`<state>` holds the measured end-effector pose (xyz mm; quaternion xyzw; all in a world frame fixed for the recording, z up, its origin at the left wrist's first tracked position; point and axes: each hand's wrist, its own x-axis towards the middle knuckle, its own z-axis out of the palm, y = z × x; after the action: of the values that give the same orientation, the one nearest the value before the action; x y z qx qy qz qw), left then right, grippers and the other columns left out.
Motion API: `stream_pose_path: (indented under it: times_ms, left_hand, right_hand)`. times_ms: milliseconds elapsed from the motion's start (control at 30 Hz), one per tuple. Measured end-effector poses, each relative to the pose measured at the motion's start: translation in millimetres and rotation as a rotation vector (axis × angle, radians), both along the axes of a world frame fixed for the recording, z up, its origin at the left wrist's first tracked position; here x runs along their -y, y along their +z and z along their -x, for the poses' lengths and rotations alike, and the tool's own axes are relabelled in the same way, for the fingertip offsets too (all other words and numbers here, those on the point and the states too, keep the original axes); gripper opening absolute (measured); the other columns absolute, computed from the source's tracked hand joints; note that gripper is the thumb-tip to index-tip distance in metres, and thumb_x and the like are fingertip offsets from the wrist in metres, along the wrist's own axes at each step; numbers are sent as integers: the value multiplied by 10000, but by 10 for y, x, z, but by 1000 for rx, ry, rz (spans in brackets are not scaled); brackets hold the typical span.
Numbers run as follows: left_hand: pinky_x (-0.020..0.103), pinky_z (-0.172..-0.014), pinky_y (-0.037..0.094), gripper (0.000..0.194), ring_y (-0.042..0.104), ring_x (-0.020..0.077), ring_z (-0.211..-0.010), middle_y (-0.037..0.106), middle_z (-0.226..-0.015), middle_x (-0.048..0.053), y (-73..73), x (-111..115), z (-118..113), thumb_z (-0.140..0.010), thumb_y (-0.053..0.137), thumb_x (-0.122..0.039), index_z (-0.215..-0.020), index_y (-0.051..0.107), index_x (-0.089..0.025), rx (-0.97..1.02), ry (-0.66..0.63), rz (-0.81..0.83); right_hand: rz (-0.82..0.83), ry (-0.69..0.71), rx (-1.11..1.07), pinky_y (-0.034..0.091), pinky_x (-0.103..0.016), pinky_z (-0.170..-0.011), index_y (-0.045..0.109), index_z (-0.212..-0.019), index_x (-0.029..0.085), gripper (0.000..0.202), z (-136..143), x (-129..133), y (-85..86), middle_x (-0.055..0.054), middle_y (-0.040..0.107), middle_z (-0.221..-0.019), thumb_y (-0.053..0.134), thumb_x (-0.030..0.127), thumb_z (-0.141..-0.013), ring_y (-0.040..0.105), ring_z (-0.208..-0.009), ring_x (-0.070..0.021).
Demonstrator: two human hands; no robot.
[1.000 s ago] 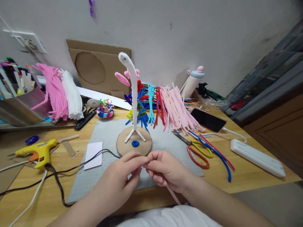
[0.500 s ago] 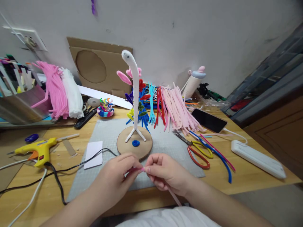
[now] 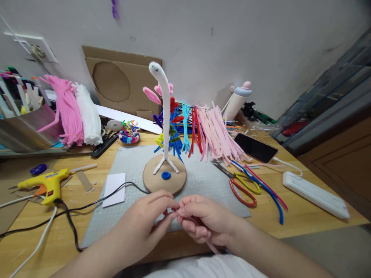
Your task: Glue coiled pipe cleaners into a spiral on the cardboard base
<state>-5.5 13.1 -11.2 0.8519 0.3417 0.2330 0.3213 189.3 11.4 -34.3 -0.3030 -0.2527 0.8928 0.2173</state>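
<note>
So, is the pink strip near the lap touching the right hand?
Touching: the head view shows the pink strip gripped in the right hand, its tail emerging below.

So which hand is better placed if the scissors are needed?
Probably the right hand: the scissors lie on its side, closer to it than to the left hand, which would have to reach across. The right holds a pink pipe cleaner, though, which it might first release.

The round tan cardboard disc (image 3: 153, 181) sits on the flat grey cutting mat (image 3: 203, 179), behind the thin pink fuzzy stem (image 3: 213, 248).
</note>
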Motion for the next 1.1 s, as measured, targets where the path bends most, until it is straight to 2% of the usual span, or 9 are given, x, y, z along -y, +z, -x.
stream_pose_path:
  times_ms: [133, 300, 467, 700, 800, 933, 1000, 1100]
  left_hand:
    - [244, -795, 470, 216, 594, 123, -907, 629, -985, 8, -29, 19, 7, -870, 481, -121, -1034, 555, -240, -24, 15, 51]
    - [217, -709, 465, 194, 598, 102, -804, 637, -860, -18, -125, 26, 6, -909, 437, -133, -990, 576, -242, 0, 58, 60]
    - [209, -681, 461, 162, 603, 101, -781, 645, -856, -16, -193, 22, 10, -904, 481, -149, -994, 582, -240, 1, 108, -36]
    - [201, -626, 450, 141, 601, 104, -712, 632, -769, -21, -205, 29, 15, -899, 476, -124, -941, 577, -215, -28, 68, -241]
    - [224, -633, 460, 140, 602, 127, -733, 635, -805, 9, -185, 29, 14, -921, 438, -143, -944, 565, -197, -85, 32, -318]
    - [265, -635, 463, 176, 599, 162, -735, 631, -828, 51, -193, 40, 25, -934, 392, -146, -932, 565, -173, -146, -17, -575]
    - [274, -629, 459, 181, 589, 168, -723, 623, -818, 56, -211, 42, 32, -928, 389, -137, -926, 568, -165, -180, -62, -641]
    - [282, -601, 441, 156, 553, 167, -680, 604, -791, 47, -228, 39, 33, -910, 412, -125, -925, 564, -154, -238, -139, -657]
  right_hand:
    - [-20, -14, 14, 121, -157, -316, 567, -759, 143, 100, 6, 17, -14, 67, 502, -498, 600, 236, -775, 250, -298, -3]
    - [-19, -61, 42, 123, -161, -320, 569, -754, 147, 127, 25, 40, -29, 66, 506, -491, 620, 263, -765, 248, -300, -8]
    - [34, -74, 44, 109, -164, -322, 571, -746, 143, 107, 36, 39, -32, 64, 501, -467, 596, 245, -765, 249, -297, -13]
    - [5, -115, 63, 98, -151, -327, 532, -709, 168, 75, 31, 65, -32, 79, 471, -447, 598, 199, -728, 211, -304, -10]
    - [141, -14, -37, 106, -144, -327, 530, -704, 164, 57, -14, 30, -59, 73, 462, -460, 561, 205, -727, 232, -317, -16]
    - [365, 189, -245, 114, -153, -322, 505, -658, 167, 86, -66, -33, -119, 67, 426, -458, 489, 233, -711, 269, -320, -35]
    - [389, 220, -281, 118, -161, -327, 511, -662, 167, 97, -71, -43, -143, 57, 442, -464, 467, 239, -710, 288, -320, -43]
    - [415, 212, -242, 122, -161, -342, 518, -681, 162, 104, -50, -28, -157, 49, 467, -488, 462, 243, -715, 314, -332, -46]
